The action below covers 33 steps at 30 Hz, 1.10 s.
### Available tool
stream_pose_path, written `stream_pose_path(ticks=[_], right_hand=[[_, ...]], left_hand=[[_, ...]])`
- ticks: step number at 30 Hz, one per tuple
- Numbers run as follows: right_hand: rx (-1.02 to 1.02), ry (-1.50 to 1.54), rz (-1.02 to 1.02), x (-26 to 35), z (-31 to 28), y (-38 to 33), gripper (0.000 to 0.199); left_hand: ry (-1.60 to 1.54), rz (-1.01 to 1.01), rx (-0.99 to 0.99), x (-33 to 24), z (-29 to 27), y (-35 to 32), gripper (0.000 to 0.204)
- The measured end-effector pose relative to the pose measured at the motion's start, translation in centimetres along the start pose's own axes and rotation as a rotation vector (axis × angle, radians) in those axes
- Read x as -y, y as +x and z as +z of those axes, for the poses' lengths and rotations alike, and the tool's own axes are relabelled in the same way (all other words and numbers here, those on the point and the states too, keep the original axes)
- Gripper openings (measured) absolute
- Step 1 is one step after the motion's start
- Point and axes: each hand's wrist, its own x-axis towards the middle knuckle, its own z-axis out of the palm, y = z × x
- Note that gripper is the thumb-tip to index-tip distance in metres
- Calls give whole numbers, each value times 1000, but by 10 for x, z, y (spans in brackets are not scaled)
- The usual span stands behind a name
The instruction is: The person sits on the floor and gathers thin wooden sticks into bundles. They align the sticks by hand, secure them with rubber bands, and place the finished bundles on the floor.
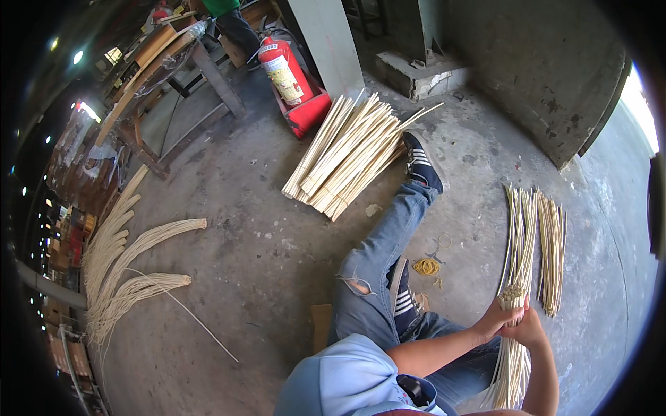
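Observation:
My left hand (491,320) and my right hand (530,328) are both wrapped round a bundle of pale rattan sticks (512,298) at the right. The cut ends of the bundle face up between my fingers. Below my hands, long pale sticks (512,371) run down towards the lower edge; whether they all belong to the held bundle is hard to tell. Just beyond my hands, a loose row of long sticks (520,236) lies on the floor, with a narrower bundle (551,249) to its right.
Yellow rubber bands (427,267) lie by my bent legs. Thicker stick bundles (354,152) lie beyond my outstretched foot, near a red fire extinguisher (284,73) in its stand. Long curved bundles (149,243) lie at left, below a wooden table (149,59). Another person (236,28) stands behind.

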Motion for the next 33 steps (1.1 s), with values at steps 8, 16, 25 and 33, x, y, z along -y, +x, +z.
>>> stream_pose_path(ticks=[8, 16, 25, 33], right_hand=[[-24, -110, -107, 0, -24, -27, 56], [67, -5, 106, -6, -17, -64, 50], [17, 348, -116, -45, 19, -80, 59], [-47, 343, 82, -51, 31, -84, 55]], left_hand=[[88, -48, 98, 23, 12, -2, 37], [230, 4, 80, 26, 43, -25, 55], [292, 8, 86, 37, 35, -47, 63], [312, -128, 153, 49, 11, -49, 77]])
